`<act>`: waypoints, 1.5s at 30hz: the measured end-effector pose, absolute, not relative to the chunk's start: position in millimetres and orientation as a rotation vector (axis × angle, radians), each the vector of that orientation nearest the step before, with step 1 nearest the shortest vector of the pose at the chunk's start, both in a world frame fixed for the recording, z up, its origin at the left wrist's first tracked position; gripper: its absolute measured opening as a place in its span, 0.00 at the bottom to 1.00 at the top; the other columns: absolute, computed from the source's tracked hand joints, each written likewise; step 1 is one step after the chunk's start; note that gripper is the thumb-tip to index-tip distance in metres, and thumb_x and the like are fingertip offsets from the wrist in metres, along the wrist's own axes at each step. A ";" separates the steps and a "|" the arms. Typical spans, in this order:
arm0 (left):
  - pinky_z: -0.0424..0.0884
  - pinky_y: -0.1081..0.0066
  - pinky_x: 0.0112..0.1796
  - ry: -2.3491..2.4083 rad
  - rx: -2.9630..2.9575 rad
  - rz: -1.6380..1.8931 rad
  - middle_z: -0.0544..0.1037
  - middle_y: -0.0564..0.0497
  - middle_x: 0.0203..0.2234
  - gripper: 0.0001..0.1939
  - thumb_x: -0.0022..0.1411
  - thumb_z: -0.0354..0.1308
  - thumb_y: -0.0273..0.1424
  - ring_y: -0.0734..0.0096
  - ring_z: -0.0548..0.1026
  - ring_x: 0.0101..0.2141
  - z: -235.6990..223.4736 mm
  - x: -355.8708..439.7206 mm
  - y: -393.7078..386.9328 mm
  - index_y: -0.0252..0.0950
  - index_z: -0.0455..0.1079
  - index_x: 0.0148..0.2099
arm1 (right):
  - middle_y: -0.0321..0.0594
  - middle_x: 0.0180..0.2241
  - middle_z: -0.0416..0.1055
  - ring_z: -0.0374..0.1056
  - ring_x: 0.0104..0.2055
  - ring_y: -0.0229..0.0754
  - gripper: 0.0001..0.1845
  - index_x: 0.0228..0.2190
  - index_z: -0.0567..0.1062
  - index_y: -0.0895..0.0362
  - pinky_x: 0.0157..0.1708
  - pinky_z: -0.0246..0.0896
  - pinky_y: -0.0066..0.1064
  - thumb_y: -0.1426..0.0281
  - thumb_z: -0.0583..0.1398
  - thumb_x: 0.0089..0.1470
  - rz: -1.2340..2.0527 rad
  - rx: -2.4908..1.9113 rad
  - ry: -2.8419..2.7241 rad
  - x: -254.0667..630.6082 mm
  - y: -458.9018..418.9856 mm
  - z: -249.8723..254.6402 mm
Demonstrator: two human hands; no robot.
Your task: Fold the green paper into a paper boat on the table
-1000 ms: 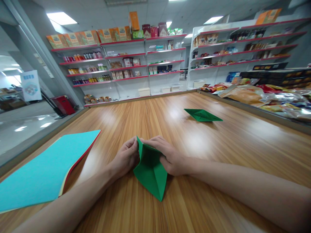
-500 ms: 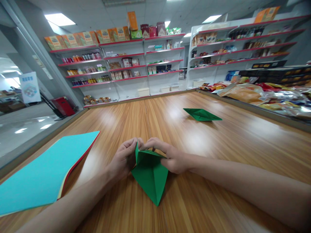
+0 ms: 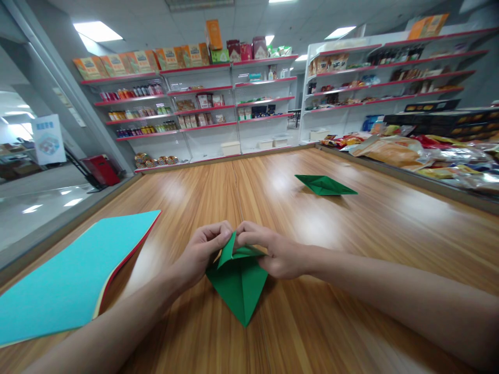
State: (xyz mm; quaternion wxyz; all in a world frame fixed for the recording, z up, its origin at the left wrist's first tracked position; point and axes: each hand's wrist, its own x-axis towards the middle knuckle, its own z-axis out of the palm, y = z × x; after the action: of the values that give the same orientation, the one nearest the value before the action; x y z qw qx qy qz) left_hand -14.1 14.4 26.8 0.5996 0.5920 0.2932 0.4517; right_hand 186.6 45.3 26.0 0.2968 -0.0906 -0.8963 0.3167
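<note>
Both hands meet over the green folded paper (image 3: 238, 283) lying on the wooden worktop (image 3: 351, 249): the left hand (image 3: 202, 253) and right hand (image 3: 273, 253) each pinch its raised top flap between fingertips, apparently to pull the layers open while the pointed lower end rests flat. The fingers hide the flap's inner folds, and how the layers meet underneath cannot be made out.

Bright, even light | ceiling panels (image 3: 97, 31) upper left | glare patches on bench (image 3: 312, 223) | edges bowed, forearms stretched | shelves sharp
</note>
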 end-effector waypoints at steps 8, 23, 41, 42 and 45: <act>0.57 0.76 0.28 0.810 1.542 1.057 0.63 0.53 0.24 0.16 0.64 0.54 0.40 0.75 0.62 0.26 21.6 -18.5 19.2 0.33 0.65 0.29 | 0.42 0.38 0.61 0.61 0.43 0.40 0.07 0.34 0.76 0.57 0.43 0.62 0.34 0.76 0.59 0.53 0.679 -0.280 -2.196 177.5 38.0 18.7; 0.69 0.68 0.45 1.007 2.219 1.281 0.79 0.48 0.43 0.16 0.63 0.54 0.25 0.63 0.76 0.43 7.2 -18.5 14.0 0.42 0.74 0.51 | 0.39 0.33 0.73 0.66 0.36 0.40 0.06 0.37 0.74 0.55 0.37 0.63 0.34 0.74 0.60 0.56 0.144 -0.371 -1.923 182.6 42.6 14.2; 0.62 0.57 0.54 0.785 1.770 0.955 0.70 0.40 0.54 0.37 0.49 0.69 0.36 0.52 0.67 0.54 0.5 -30.9 17.5 0.37 0.62 0.60 | 0.39 0.22 0.70 0.65 0.23 0.37 0.19 0.26 0.72 0.61 0.21 0.62 0.28 0.56 0.61 0.52 0.901 -0.942 -1.401 181.8 63.2 6.6; 0.64 0.57 0.52 0.815 1.740 0.962 0.71 0.41 0.52 0.33 0.51 0.68 0.35 0.53 0.69 0.52 0.2 -31.1 18.5 0.36 0.64 0.58 | 0.39 0.22 0.70 0.66 0.23 0.37 0.19 0.26 0.72 0.61 0.21 0.62 0.28 0.56 0.61 0.51 0.946 -0.931 -1.386 181.5 63.1 6.0; 0.67 0.60 0.47 0.829 1.659 0.976 0.75 0.42 0.47 0.26 0.53 0.66 0.34 0.56 0.73 0.47 -0.6 -33.1 23.8 0.34 0.68 0.54 | 0.40 0.23 0.72 0.67 0.23 0.36 0.19 0.27 0.73 0.61 0.20 0.65 0.26 0.56 0.62 0.51 1.054 -0.892 -1.359 180.3 62.9 4.1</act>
State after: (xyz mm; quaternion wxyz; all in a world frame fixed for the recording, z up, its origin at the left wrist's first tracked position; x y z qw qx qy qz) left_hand -33.1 23.8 -0.6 0.4994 0.6858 0.3429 0.4033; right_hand 180.3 62.9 4.1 0.5661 -0.3796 -0.5782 0.4484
